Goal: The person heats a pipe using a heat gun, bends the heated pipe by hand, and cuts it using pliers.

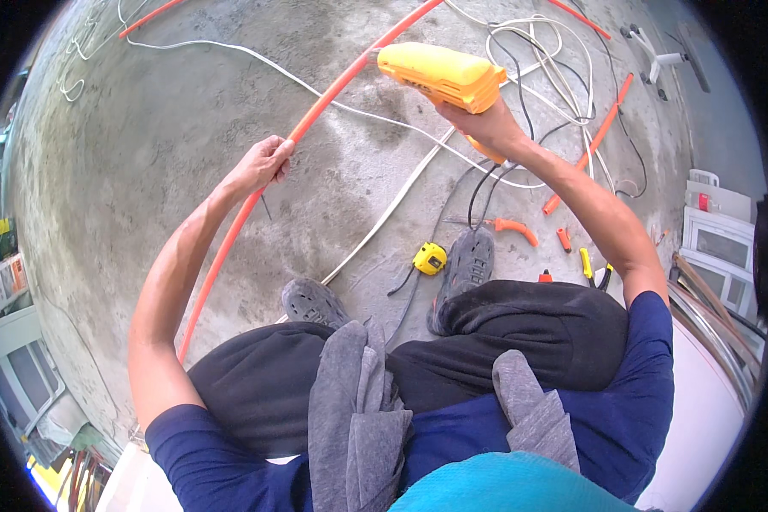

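My left hand point(264, 164) is closed round a long orange conduit pipe point(333, 94), which runs in a gentle curve from beside my left hip up past the far edge. A yellow heat gun point(439, 70) is in my right hand point(490, 130), the fingers wrapped round its handle and partly hidden. Its nozzle points left and is right at the pipe, a little beyond my left hand; whether they touch I cannot tell. From the handle's base a dark cord hangs down. A thin dark piece point(265, 206), too small to name, shows just below my left hand.
Near my shoes lie a yellow tape measure point(430, 258), an orange-handled tool point(516, 229), a short orange pipe piece point(564, 239) and a yellow-handled tool point(586, 263). White cables point(563, 85) tangle at far right, beside a longer orange pipe point(590, 154). White frames point(718, 239) stand right.
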A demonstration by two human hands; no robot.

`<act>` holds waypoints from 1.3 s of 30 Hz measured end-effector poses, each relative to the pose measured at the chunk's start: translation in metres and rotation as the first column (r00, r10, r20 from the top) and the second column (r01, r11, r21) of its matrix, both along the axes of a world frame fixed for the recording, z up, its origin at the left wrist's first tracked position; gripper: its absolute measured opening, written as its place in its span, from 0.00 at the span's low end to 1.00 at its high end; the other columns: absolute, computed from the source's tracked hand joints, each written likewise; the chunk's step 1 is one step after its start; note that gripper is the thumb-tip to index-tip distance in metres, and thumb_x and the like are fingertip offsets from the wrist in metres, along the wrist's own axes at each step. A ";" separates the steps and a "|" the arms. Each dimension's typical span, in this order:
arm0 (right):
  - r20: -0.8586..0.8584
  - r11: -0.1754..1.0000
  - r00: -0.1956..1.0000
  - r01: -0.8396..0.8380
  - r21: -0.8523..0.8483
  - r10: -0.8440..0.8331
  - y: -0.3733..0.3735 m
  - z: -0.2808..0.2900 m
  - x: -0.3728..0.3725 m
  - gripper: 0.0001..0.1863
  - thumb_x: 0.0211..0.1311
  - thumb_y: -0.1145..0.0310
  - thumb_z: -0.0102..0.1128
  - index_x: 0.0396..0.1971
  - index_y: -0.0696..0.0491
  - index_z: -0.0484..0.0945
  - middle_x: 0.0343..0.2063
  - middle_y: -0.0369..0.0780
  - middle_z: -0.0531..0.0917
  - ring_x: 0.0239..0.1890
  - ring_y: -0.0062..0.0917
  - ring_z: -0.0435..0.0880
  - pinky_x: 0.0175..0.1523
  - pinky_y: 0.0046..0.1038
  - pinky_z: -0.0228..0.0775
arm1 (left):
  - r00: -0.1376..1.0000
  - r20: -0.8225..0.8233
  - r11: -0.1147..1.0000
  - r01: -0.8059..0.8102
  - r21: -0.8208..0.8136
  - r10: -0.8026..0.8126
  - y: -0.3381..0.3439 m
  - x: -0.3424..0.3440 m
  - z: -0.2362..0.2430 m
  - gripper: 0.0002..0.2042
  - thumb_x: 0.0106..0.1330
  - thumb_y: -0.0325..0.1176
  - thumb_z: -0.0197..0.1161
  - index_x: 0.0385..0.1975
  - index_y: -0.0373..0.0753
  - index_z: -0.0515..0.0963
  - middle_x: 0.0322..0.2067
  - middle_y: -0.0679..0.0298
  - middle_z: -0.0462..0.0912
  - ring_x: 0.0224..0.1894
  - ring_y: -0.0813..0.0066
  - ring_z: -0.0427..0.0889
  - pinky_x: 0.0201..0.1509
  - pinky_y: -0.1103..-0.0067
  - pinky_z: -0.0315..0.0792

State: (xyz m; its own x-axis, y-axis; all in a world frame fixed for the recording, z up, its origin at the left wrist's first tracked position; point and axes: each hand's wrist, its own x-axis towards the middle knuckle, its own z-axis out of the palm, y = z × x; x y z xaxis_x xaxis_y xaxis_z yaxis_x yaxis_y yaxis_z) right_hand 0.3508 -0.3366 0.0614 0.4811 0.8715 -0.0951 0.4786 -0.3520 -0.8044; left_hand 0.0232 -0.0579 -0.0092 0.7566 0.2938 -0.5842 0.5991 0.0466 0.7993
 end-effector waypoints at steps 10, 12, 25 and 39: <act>-0.014 0.997 0.998 0.061 0.037 -0.061 -0.005 0.002 0.039 0.23 0.64 0.55 0.69 0.53 0.54 0.81 0.37 0.37 0.87 0.40 0.21 0.86 0.46 0.29 0.79 | 0.999 -0.013 0.999 0.030 0.030 -0.030 -0.001 0.001 0.004 0.18 0.81 0.50 0.52 0.42 0.40 0.74 0.27 0.73 0.74 0.27 0.84 0.73 0.32 0.81 0.70; -0.002 0.991 0.992 0.127 0.039 -0.127 -0.006 0.002 0.048 0.19 0.65 0.56 0.68 0.48 0.53 0.83 0.32 0.35 0.86 0.34 0.17 0.84 0.40 0.26 0.77 | 0.999 -0.017 0.999 0.033 0.043 -0.032 -0.002 0.004 0.004 0.18 0.81 0.50 0.52 0.42 0.40 0.75 0.26 0.73 0.74 0.27 0.84 0.73 0.32 0.81 0.70; -0.033 0.971 0.974 0.227 0.072 -0.225 0.006 0.016 0.081 0.11 0.66 0.61 0.69 0.33 0.53 0.81 0.21 0.29 0.77 0.22 0.12 0.73 0.28 0.21 0.64 | 0.999 0.012 0.999 0.031 0.023 -0.031 -0.004 0.000 0.004 0.18 0.81 0.50 0.51 0.38 0.42 0.73 0.26 0.74 0.73 0.27 0.85 0.71 0.31 0.81 0.68; -0.083 0.991 0.994 0.083 0.102 -0.075 0.004 0.012 0.027 0.08 0.66 0.66 0.68 0.40 0.54 0.81 0.23 0.29 0.77 0.22 0.11 0.73 0.26 0.19 0.64 | 0.998 0.000 0.995 0.065 0.076 -0.065 -0.003 -0.001 0.007 0.22 0.82 0.56 0.46 0.40 0.42 0.74 0.25 0.74 0.69 0.25 0.85 0.67 0.28 0.82 0.65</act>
